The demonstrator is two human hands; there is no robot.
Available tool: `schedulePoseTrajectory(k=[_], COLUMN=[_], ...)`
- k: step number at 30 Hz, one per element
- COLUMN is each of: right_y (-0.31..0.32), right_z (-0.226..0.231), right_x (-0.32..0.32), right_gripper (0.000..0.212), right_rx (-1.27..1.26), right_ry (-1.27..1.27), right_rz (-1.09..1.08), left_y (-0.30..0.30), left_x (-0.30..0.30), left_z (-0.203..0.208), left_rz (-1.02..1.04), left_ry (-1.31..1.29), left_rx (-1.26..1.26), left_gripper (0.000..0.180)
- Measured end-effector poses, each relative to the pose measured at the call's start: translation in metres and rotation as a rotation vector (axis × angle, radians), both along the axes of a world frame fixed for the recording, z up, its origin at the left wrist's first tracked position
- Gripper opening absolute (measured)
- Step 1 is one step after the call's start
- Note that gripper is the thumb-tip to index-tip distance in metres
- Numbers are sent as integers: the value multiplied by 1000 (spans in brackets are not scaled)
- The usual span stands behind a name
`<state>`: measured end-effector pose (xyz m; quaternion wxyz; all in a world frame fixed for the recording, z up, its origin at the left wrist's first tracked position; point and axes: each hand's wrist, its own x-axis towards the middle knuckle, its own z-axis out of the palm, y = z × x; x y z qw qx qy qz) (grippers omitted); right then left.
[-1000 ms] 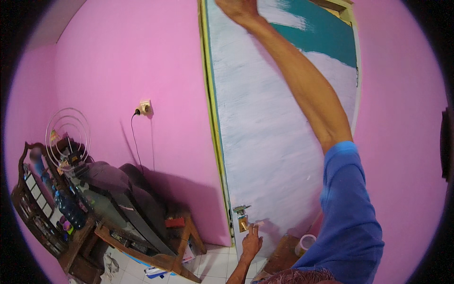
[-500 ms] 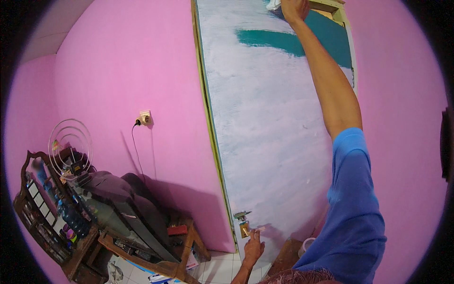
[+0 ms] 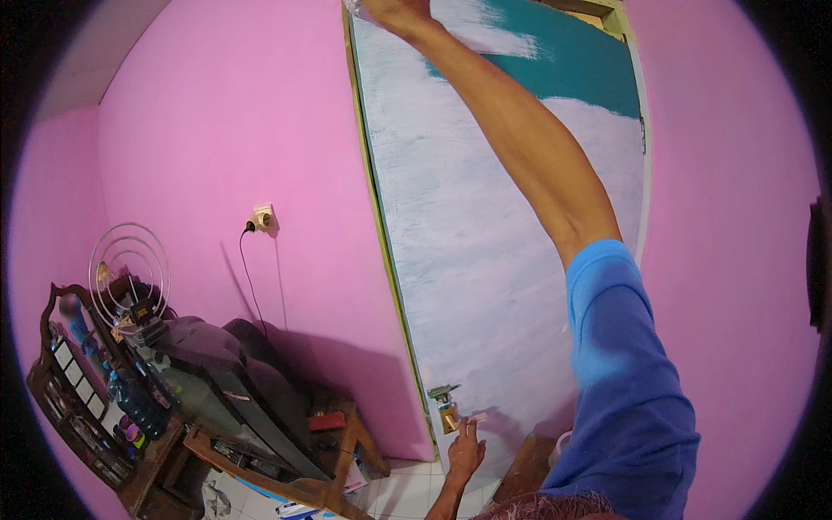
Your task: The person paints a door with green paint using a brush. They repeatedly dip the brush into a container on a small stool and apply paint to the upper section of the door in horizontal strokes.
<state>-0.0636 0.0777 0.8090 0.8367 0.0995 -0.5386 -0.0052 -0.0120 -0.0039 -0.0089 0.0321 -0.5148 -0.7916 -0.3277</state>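
Paint (image 3: 485, 269), pale and streaky, is covering most of the door (image 3: 451, 199), which is standing between pink walls (image 3: 251, 130), with a teal patch (image 3: 594, 69) showing near its top. I am seeing the right hand (image 3: 400, 13) at the door's upper left edge, cut off by the view, so I can't tell what its fingers are gripping. The left hand (image 3: 465, 452) is keeping its fingers loosely extended, unclosed, beside the lock plate (image 3: 450, 419).

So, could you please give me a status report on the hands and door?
Right hand at upper edge, grip cut off; left hand low by the door handle. Door mostly whitish, teal patch upper right. Right forearm crossing the view.
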Motion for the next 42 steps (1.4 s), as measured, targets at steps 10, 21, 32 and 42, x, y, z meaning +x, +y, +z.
schedulePoseTrajectory(k=[10, 21, 32, 42], right_y=[162, 63, 143, 171], right_z=[-29, -63, -116, -149], right_x=[102, 14, 70, 96], right_gripper=[42, 26, 21, 7], right_rx=[-462, 64, -267, -51], right_ry=[96, 122, 1, 133], right_rz=[-160, -154, 423, -292], left_y=[-3, 3, 1, 1], left_x=[1, 4, 0, 4], left_z=[3, 6, 11, 11], left_rz=[-17, -3, -11, -34], left_ry=[-27, 0, -20, 7], left_rx=[-6, -44, -75, -7], left_gripper=[70, 70, 71, 72])
